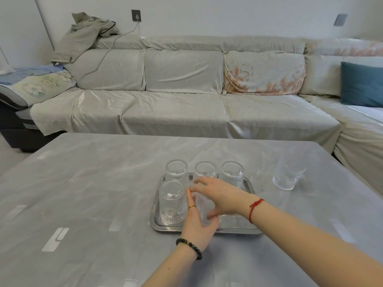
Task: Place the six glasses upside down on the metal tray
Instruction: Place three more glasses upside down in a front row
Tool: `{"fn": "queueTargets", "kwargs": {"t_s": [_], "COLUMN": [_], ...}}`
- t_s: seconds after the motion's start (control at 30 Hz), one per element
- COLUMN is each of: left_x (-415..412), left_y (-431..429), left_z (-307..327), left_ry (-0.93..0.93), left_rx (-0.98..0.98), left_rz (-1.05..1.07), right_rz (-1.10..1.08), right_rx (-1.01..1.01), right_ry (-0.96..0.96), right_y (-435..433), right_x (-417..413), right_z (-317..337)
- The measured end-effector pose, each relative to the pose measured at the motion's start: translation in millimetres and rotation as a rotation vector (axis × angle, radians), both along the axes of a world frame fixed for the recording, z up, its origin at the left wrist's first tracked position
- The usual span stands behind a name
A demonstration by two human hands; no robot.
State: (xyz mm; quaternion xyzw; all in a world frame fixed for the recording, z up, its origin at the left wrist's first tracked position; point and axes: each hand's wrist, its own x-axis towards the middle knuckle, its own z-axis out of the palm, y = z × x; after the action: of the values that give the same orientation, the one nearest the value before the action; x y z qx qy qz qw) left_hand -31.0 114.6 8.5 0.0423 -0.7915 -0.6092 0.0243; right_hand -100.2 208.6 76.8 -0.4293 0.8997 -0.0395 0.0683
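A metal tray (247, 184) lies on the grey table. Three ribbed clear glasses stand upside down along its far side: left (176, 170), middle (205, 169), right (232, 172). A fourth upside-down glass (171, 201) stands at the tray's front left. Between my hands, on the tray's front middle, is a fifth glass (204, 206), largely hidden by fingers. My left hand (196, 226) wraps its near side and my right hand (217, 195) covers its top and right side. A sixth glass (287, 175) stands upright on the table, to the right of the tray.
The grey table (93, 193) reaches to a far edge, with a covered sofa (182, 104) behind it and along the right. A teal cushion (361, 83) rests on the sofa at right.
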Motion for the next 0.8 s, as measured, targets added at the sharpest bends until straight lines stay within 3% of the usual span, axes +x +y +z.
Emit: {"fn": "queueTargets", "kwargs": {"t_s": [0.13,0.2,0.27,0.4,0.57,0.7,0.8], "left_x": [-2.0,-3.5,-5.2,-7.5,-8.8,3.9,18.6], "left_y": [-2.7,-1.5,-0.3,-4.2,-9.7,-20.2,-42.9], "left_z": [-1.8,-3.0,-3.4,-2.7,2.0,2.8,7.8], "left_ry": [0.0,0.016,0.013,-0.034,-0.025,0.006,0.08], "left_rx": [-0.019,-0.082,-0.113,-0.11,-0.144,-0.126,-0.092], "left_rz": [-0.025,-0.02,-0.01,-0.023,-0.031,-0.092,-0.113], "right_rz": [-0.453,-0.676,-0.703,-0.704,-0.697,-0.756,-0.917], "right_rx": [-0.705,-0.891,-0.968,-1.085,-1.039,-1.162,-1.264], "right_ry": [-0.267,-0.477,-0.572,-0.547,-0.59,-0.447,-0.265], "right_y": [34.4,38.5,33.4,23.0,32.7,74.4,123.3], "right_x": [11.5,21.4,28.2,32.9,35.3,20.2,2.9], "right_z": [-26.0,-47.0,-65.6,-76.4,-75.0,-62.2,-49.6]}}
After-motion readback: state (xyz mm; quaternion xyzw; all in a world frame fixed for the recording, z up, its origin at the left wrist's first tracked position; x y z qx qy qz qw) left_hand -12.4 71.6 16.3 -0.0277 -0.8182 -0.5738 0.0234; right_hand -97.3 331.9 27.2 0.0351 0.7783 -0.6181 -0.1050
